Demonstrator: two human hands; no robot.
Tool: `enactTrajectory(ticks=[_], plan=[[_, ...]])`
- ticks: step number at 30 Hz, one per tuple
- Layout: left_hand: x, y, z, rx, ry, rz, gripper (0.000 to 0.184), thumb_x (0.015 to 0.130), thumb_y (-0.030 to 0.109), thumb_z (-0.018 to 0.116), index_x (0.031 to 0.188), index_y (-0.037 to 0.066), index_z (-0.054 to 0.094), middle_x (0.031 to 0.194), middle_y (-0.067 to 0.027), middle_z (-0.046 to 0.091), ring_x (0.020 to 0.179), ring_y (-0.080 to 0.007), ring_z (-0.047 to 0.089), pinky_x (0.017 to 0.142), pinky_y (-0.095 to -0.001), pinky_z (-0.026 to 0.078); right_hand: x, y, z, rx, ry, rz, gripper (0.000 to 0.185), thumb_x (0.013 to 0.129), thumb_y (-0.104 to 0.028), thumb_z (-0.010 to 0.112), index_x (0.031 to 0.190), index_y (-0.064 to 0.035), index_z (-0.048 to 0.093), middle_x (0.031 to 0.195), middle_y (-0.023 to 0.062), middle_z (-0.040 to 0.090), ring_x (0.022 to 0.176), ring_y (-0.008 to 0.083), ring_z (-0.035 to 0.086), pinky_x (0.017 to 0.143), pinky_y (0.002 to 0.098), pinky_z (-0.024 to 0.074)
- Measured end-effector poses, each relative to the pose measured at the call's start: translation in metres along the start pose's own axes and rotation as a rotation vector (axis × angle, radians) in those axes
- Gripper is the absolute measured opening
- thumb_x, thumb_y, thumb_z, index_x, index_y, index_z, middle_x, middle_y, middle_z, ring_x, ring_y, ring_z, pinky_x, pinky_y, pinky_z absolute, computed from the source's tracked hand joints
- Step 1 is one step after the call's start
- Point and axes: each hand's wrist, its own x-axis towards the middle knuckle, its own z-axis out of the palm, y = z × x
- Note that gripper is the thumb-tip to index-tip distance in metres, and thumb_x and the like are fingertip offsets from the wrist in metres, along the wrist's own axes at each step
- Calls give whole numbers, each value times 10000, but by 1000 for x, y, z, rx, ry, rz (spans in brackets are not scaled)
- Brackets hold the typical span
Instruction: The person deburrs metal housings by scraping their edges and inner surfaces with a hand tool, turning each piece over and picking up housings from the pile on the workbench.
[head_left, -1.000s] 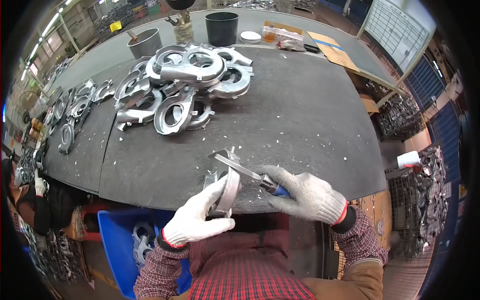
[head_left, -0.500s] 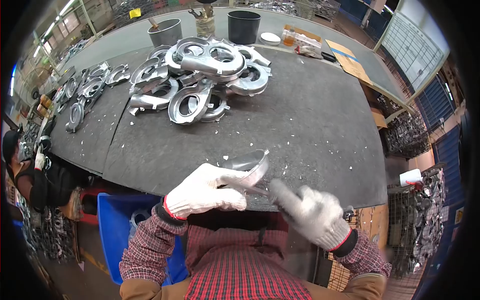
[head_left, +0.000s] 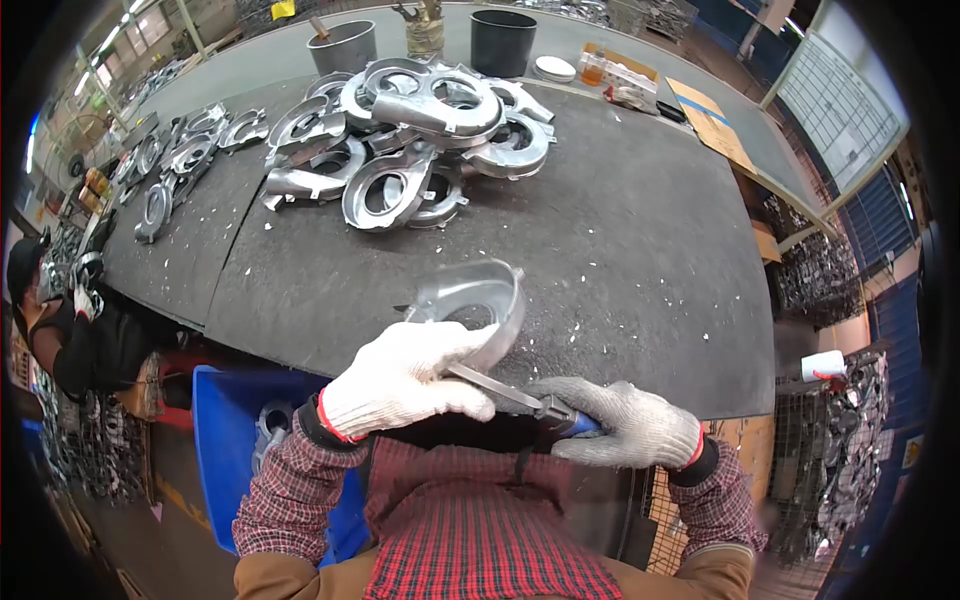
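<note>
My left hand (head_left: 405,378), in a white glove with red trim, grips a ring-shaped metal casting (head_left: 508,318) over the table's front edge. The casting is tilted and slightly blurred. Gloved too, my right hand (head_left: 630,422) is closed round the blue handle of a flat metal tool (head_left: 500,388). The tool's blade points left, its far end beside the casting's lower rim and my left thumb. Farther back on the dark table (head_left: 640,240) lies a pile of similar castings (head_left: 440,110).
Smaller group of castings (head_left: 185,155) at left; grey bucket (head_left: 343,50), black bucket (head_left: 502,45) and cardboard (head_left: 712,125) at the back. A blue bin (head_left: 222,440) holding castings stands below left. Another person (head_left: 75,335) is at far left. Wire cages (head_left: 835,450) stand right.
The casting has turned so its ring opening faces up more. My right hand and the tool swung down, then came back up beside the casting. The view has shifted slightly.
</note>
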Motion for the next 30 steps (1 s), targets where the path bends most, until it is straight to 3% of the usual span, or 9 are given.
enactTrajectory(ticks=[2, 6, 8, 11, 15, 21, 22, 25, 30], plan=[[-4, 6, 2, 390, 125, 68, 716, 761, 130, 987, 1395, -29, 696, 1097, -116, 798, 972, -164, 732, 861, -328, 588, 2, -6, 5, -77, 19, 44, 777, 967, -326, 831, 1635, -162, 468, 1165, 198, 795, 997, 424, 795, 855, 488, 654], [-12, 0, 8, 178, 216, -32, 757, 878, 395, 919, 1469, 4, 652, 1127, -183, 774, 1056, -306, 756, 952, -380, 579, 11, -3, 19, -272, 212, -43, 744, 989, -334, 796, 1636, -170, 469, 1174, 189, 791, 971, 410, 799, 820, 489, 669], [-13, -1, 17, -314, 302, -232, 679, 895, 93, 887, 1496, -38, 601, 1107, -99, 756, 1018, -181, 717, 949, -345, 594, 17, -3, 25, -285, 243, -49, 737, 988, -331, 794, 1631, -167, 473, 1160, 191, 790, 966, 409, 798, 806, 486, 671], [-21, 14, 29, -286, 380, -207, 745, 929, 42, 822, 1593, -10, 490, 1121, -55, 717, 1056, -166, 694, 954, -342, 589, 26, 1, 32, -288, 266, -62, 752, 989, -347, 798, 1637, -168, 461, 1165, 208, 789, 973, 405, 805, 803, 470, 677], [-29, 26, 46, -431, 381, -310, 582, 964, 47, 630, 1534, 14, 516, 1235, -69, 660, 1057, -110, 615, 937, -290, 549, 30, 11, 40, 39, 166, -70, 809, 994, -352, 815, 1665, -147, 414, 1285, 227, 770, 1095, 413, 801, 941, 457, 649], [-7, 26, 62, -742, 536, -378, 544, 1007, 57, 616, 1535, -12, 503, 1255, -76, 641, 1073, -142, 657, 994, -322, 582, 11, -2, 39, 552, 313, 296, 868, 982, -319, 817, 1704, -178, 357, 1371, 224, 730, 1205, 394, 761, 1039, 487, 599], [-6, 24, 62, -705, 491, -381, 556, 1010, 57, 612, 1549, -13, 495, 1271, -80, 643, 1069, -138, 655, 993, -323, 582, 10, 7, 44, 283, 296, 111, 859, 991, -335, 802, 1707, -214, 343, 1354, 242, 739, 1178, 436, 769, 1016, 509, 612], [-1, 21, 64, -659, 430, -380, 603, 1013, 63, 613, 1593, -13, 465, 1299, -87, 649, 1082, -136, 653, 997, -320, 577, 15, 2, 50, 83, 227, 251, 820, 1019, -397, 761, 1699, -216, 342, 1273, 292, 760, 1154, 538, 736, 1005, 573, 612], [-14, -17, 69, -476, 258, -228, 745, 1023, 98, 657, 1697, -13, 360, 1351, -90, 646, 1155, -145, 648, 988, -309, 562, 17, 1, 40, 13, 244, 243, 793, 1025, -388, 749, 1685, -189, 357, 1242, 283, 768, 1091, 512, 761, 947, 565, 639]])
